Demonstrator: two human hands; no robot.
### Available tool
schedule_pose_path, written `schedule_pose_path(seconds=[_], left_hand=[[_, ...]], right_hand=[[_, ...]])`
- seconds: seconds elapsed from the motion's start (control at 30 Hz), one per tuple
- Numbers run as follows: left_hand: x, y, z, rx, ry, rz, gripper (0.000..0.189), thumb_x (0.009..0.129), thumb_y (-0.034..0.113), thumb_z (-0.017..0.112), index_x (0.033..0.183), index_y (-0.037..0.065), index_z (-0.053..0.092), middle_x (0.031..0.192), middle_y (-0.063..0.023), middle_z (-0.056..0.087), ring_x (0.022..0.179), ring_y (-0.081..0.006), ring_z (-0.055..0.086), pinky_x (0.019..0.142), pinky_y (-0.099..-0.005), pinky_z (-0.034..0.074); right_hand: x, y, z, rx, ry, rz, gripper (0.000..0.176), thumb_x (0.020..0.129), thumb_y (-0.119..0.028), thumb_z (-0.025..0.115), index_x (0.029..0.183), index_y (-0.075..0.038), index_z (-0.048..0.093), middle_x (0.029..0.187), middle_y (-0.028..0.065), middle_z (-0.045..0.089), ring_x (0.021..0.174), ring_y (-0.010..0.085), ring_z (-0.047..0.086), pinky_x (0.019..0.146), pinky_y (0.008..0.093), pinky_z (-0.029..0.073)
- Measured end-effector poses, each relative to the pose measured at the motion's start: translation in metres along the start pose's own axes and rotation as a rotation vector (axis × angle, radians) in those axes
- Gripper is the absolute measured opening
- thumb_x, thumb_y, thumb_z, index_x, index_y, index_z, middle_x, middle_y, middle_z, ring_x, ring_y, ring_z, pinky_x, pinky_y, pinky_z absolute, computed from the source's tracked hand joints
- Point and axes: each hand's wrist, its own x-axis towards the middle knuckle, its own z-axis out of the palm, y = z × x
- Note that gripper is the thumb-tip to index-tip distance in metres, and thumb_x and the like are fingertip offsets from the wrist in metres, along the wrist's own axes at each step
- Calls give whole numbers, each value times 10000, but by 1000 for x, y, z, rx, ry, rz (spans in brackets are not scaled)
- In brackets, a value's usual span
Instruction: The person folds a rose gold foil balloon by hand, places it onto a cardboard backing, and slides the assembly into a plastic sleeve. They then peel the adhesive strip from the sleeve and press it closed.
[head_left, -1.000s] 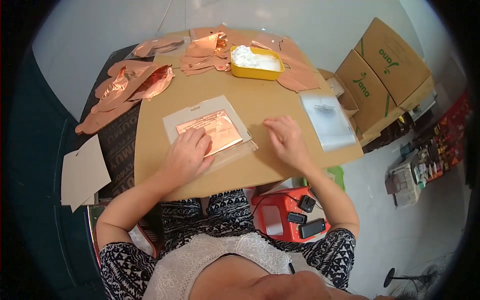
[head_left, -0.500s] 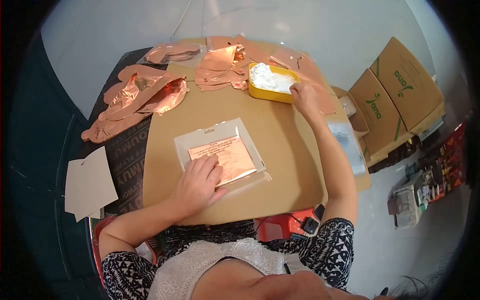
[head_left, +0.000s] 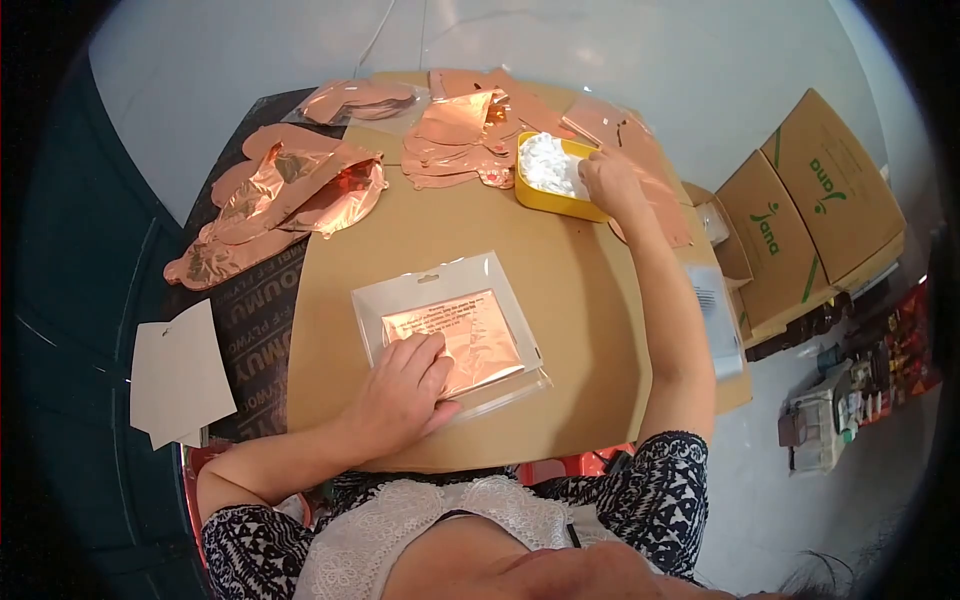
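My left hand (head_left: 405, 385) lies with its fingers stretched over a clear plastic packet (head_left: 510, 285) in the middle of the table. Inside the packet are a pale card and a folded copper-coloured foil sheet (head_left: 480, 345) printed with small dark text. My right hand (head_left: 612, 183) reaches over the right side of a yellow tub (head_left: 560, 203), its fingers bent together inside the rim. White, crumpled-looking pieces (head_left: 547, 165) fill the tub's left part. Whatever those fingertips pinch, if anything, is hidden.
Copper foil shapes lie in a left pile (head_left: 285, 195), a middle pile (head_left: 455, 150) and flat at the right (head_left: 650, 185). Pale cards (head_left: 180, 375) sit at the left edge. Cardboard boxes (head_left: 770, 230) stand right of the table, near a plastic sleeve with paper (head_left: 712, 315).
My right hand has moved from the tub's right rim further in over its inside. The left hand stays on the packet. The whole view has shifted slightly.
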Motion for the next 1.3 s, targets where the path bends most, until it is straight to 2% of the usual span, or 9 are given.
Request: schedule_pose_path(seconds=[0.1, 0.2, 0.3, 0.47, 0.6, 0.67, 0.77, 1.03, 1.3], left_hand=[[0, -1, 2, -17, 16, 4, 542, 609, 179, 785, 1047, -8, 527, 1167, -193, 498, 1081, -362, 494, 901, -456, 411], [0, -2, 2, -28, 15, 3, 571, 601, 161, 786, 1073, -7, 510, 1173, -197, 496, 1071, -372, 497, 895, -464, 415], [1, -2, 0, -10, 15, 45, 614, 595, 172, 787, 1082, -55, 489, 1177, -230, 492, 1072, -376, 493, 907, -452, 411], [1, -2, -1, -47, 34, 55, 587, 617, 162, 778, 1091, -39, 496, 1172, -230, 495, 1053, -398, 495, 915, -476, 402], [2, -7, -3, -69, 61, 83, 468, 709, 177, 724, 1072, -32, 514, 1164, -226, 505, 1057, -404, 492, 929, -502, 387], [10, -8, -6, -56, 60, 109, 418, 757, 183, 684, 1076, -33, 521, 1174, -223, 507, 1083, -392, 489, 961, -508, 369], [34, -13, -13, 1, 4, 158, 396, 819, 189, 622, 1130, -36, 526, 1240, -220, 492, 1172, -368, 460, 1046, -507, 311], [88, -56, 21, -2, -280, 122, 521, 923, 223, 489, 1375, -15, 385, 1493, -222, 280, 1412, -350, 209, 1167, -471, 127], [83, -57, 32, -16, -305, 79, 565, 922, 268, 498, 1395, -10, 364, 1505, -216, 255, 1417, -345, 193, 1161, -465, 137]], right_hand=[[-1, 0, 2, -15, 118, -65, 46, 749, -14, 585, 716, -44, 598, 721, 133, 597, 720, 325, 570, 653, 435, 479], [-2, -1, -8, -35, 262, 21, 21, 772, -21, 588, 771, -41, 593, 725, 134, 603, 726, 322, 586, 639, 438, 473], [-9, -24, -43, 177, 490, 230, 11, 796, -22, 586, 797, -33, 584, 711, 146, 600, 712, 335, 593, 620, 451, 470], [-59, -80, -110, 731, 338, 514, 69, 859, -46, 615, 890, 12, 634, 793, 71, 689, 697, 118, 636, 650, 263, 500], [-123, -145, -169, 806, 150, 634, 81, 883, -72, 620, 927, -5, 631, 804, 80, 701, 674, 131, 646, 626, 286, 515], [-159, -164, -179, 756, 78, 583, 123, 859, -74, 653, 960, -11, 621, 790, 106, 688, 652, 199, 655, 601, 317, 519], [-190, -186, -187, 530, 98, 328, 120, 816, -39, 677, 911, -5, 613, 723, 120, 643, 630, 260, 634, 571, 354, 500], [-208, -226, -174, 398, 211, 174, 158, 735, -12, 701, 719, -43, 548, 578, 72, 492, 517, 239, 494, 487, 367, 397], [-205, -235, -155, 377, 223, 160, 167, 714, 7, 720, 733, -51, 564, 581, 65, 506, 509, 225, 487, 486, 356, 386]])
